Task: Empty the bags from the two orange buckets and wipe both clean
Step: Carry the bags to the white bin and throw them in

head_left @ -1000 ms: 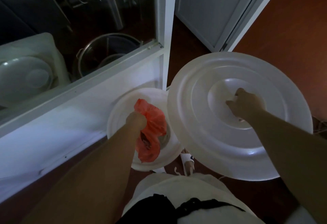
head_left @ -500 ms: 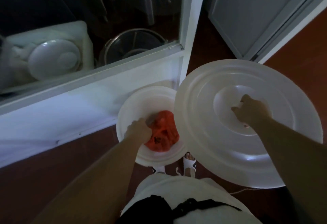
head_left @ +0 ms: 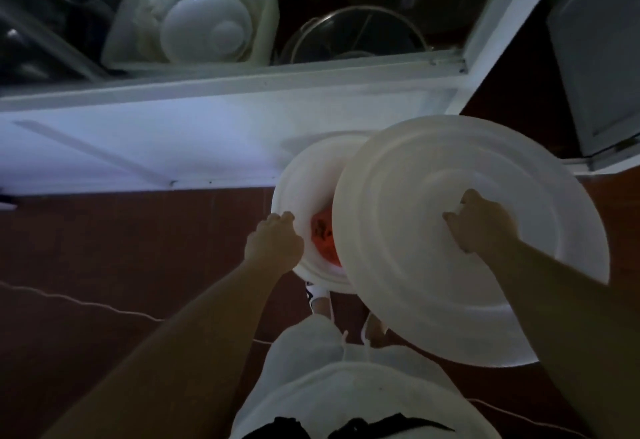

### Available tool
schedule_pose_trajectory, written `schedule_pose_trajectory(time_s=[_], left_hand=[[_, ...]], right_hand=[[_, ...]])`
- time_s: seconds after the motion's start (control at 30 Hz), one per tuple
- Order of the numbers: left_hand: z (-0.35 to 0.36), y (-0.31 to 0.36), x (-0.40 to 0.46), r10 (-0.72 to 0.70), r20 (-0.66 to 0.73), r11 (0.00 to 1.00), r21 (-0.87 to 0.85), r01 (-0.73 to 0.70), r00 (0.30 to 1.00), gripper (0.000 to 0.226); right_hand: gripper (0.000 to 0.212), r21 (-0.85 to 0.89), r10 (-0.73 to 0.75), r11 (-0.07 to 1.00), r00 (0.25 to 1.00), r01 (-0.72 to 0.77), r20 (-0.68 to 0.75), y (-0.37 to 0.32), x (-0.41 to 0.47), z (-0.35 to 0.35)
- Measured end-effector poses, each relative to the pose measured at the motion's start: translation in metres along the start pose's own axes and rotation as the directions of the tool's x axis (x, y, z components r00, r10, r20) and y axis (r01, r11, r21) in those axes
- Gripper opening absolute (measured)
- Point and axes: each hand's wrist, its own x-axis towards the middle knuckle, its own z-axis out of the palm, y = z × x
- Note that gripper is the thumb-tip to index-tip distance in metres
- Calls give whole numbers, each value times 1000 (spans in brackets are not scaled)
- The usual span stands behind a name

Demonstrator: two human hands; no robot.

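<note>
Bag [head_left: 322, 239]: dropped back into the white tub [head_left: 289, 192], no longer held.
Left hand [head_left: 275, 246]: fingers curled over tub rim now.
Right hand [head_left: 479, 225]: still gripping lid [head_left: 398, 265] knob, lid sliding over bag.

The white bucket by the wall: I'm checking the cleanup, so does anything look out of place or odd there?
The white bucket holds an orange bag with dark bits on it. The left hand rests at the bucket's near rim. The right hand holds the large white lid off-centre, covering only the right part of the opening. Nothing looks spilled.
</note>
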Motion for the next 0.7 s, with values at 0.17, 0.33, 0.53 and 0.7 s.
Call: schedule_pose_trajectory(time_s=[0.17,0.33,0.53,0.7], left_hand=[[16,-37,20,-51,-103,999,12,52,993,41],[19,-66,58,-40,-125,999,-31,37,991,42],[28,-92,97,-65,-130,996,-66,57,989,35],[50,-101,132,-40,-164,995,-98,24,986,31]], right_hand=[[38,-14,-55,998,994,56,93,-46,21,46],[41,11,-65,998,982,65,178,-89,41,88],[42,23,-21,1000,974,16,226,-125,60,133],[38,63,3,998,974,-17,226,-147,97,176]])
